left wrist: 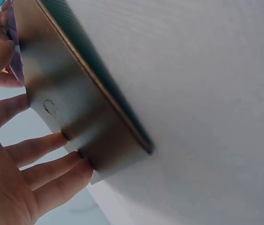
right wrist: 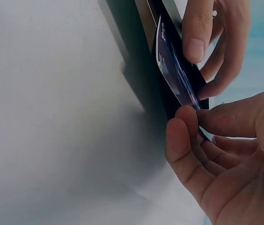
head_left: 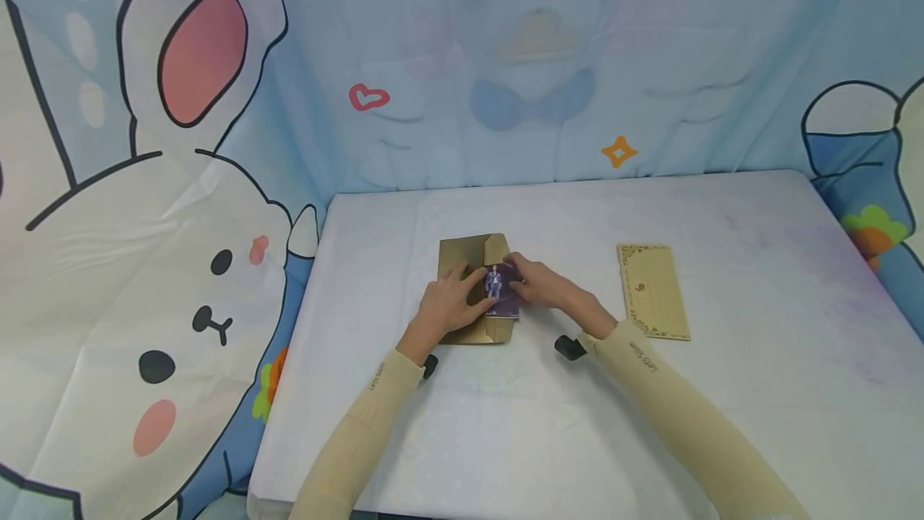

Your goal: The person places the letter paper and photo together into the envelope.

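Head view: white table (head_left: 505,424) w/ a brown envelope (head_left: 462,255) lying near its centre, flap open toward the right. Left hand (head_left: 447,303) rests on the envelope, fingers spread & fairly straight, thumb by the edge of a small purple photo card (head_left: 502,289). Right hand (head_left: 537,283) comes in from the right & pinches the card's right side; card lies over the envelope's open end, touching both hands. A second tan card w/ ornate border (head_left: 653,291) lies flat well apart to the right. Both forearms in beige sleeves (head_left: 693,416); a cartoon rabbit backdrop (head_left: 144,263) hangs behind & to the left of the table. Left wrist view: left hand (left wrist: 10,178) close up, fingers (left wrist: 43,147) apart & straight-ish, tips pressing on the envelope (left wrist: 76,108), which lies flat on the table (left wrist: 207,93); thumb up top touches the purple card's edge (left wrist: 14,56). Envelope surface blurry here, a small oval mark on it. Right wrist view: right hand (right wrist: 225,154) pinches the card (right wrist: 174,75) btw thumb & forefinger, other fingers curled beneath; card is on edge, slightly bowed, against the dark envelope (right wrist: 169,93) opening. Left hand's fingers (right wrist: 197,33) show at top, one tip pressing the card from the far side. Can't tell how far the card sits inside.
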A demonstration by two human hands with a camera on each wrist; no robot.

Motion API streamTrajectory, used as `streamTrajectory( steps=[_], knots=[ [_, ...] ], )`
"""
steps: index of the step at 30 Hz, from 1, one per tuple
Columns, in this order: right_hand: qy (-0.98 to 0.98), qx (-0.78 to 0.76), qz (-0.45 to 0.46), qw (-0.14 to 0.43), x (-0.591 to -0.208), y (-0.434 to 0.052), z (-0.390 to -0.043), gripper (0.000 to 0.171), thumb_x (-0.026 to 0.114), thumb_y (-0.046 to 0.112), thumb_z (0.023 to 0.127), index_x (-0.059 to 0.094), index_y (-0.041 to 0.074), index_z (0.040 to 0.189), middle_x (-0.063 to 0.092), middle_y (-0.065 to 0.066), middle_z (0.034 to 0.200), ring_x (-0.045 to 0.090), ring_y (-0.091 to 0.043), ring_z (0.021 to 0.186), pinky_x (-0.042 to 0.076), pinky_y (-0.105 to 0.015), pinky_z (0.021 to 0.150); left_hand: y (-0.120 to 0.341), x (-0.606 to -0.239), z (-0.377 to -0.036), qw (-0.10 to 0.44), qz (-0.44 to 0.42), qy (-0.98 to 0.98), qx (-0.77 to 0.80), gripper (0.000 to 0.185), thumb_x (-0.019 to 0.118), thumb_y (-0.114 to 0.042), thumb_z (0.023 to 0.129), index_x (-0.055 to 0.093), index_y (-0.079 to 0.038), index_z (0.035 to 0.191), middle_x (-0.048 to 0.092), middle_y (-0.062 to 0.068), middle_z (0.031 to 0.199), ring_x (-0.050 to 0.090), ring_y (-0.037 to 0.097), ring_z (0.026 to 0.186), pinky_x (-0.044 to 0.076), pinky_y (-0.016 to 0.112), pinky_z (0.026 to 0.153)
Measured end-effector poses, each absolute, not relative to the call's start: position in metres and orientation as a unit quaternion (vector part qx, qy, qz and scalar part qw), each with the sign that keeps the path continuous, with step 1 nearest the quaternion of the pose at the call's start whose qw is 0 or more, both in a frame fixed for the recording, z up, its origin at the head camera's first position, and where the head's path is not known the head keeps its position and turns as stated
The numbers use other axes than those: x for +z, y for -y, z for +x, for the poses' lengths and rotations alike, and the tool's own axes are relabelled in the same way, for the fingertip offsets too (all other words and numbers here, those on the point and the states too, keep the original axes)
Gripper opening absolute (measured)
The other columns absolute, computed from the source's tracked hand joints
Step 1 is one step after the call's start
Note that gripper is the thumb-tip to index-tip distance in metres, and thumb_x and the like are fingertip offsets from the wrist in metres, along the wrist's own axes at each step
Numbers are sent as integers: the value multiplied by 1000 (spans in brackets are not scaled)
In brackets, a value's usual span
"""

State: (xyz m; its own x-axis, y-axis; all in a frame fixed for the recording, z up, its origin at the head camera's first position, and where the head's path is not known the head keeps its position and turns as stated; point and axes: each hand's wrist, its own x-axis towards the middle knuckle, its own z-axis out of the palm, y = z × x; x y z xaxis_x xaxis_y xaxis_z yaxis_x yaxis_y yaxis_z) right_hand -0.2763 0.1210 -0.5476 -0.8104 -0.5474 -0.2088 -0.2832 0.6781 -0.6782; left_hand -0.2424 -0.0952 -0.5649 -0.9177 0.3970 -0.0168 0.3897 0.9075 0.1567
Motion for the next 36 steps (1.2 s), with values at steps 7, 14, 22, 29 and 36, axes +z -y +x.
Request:
streamTrajectory(
  steps=[7, 14, 22, 29, 36],
  knots=[
    [-900, -310, -234, 198, -550, -113, -279, 52, 49, 5, 103, 29, -8, 149, 54, -35, 136, 65, -34, 108, 53, -43, 87, 93, -566, -244, 15, 208, -975, 75, 64, 47, -65, 98, 44, -30, 151, 46, 15, 152, 61, 35, 124, 56, 48, 90],
    [-901, -308, -240, 187, -551, -108, -280, 53, 47, 3, 102, 28, -7, 150, 57, -32, 130, 65, -29, 99, 53, -41, 83, 94, -566, -245, 11, 210, -974, 82, 64, 48, -64, 98, 45, -29, 151, 47, 15, 152, 61, 36, 124, 56, 49, 90],
    [-894, -356, -208, 176, -557, -102, -283, 48, 51, 1, 100, 31, -4, 144, 59, -15, 98, 61, -18, 76, 48, -29, 68, 94, -565, -244, 26, 203, -975, 84, 64, 48, -63, 98, 45, -29, 152, 44, 16, 154, 58, 38, 129, 55, 49, 93],
    [-890, -370, -210, 164, -562, -99, -286, 47, 53, -1, 98, 38, -7, 142, 62, -17, 101, 64, -21, 81, 51, -29, 69, 94, -565, -244, 36, 197, -976, 87, 65, 47, -64, 98, 43, -30, 153, 42, 16, 156, 56, 37, 131, 55, 50, 92],
    [-896, -367, -201, 151, -561, -93, -286, 47, 53, -1, 98, 39, -7, 143, 64, -21, 108, 67, -28, 95, 54, -37, 79, 94, -564, -245, 30, 198, -976, 87, 63, 48, -63, 98, 44, -30, 152, 44, 16, 155, 59, 37, 127, 56, 50, 90]
  ],
)
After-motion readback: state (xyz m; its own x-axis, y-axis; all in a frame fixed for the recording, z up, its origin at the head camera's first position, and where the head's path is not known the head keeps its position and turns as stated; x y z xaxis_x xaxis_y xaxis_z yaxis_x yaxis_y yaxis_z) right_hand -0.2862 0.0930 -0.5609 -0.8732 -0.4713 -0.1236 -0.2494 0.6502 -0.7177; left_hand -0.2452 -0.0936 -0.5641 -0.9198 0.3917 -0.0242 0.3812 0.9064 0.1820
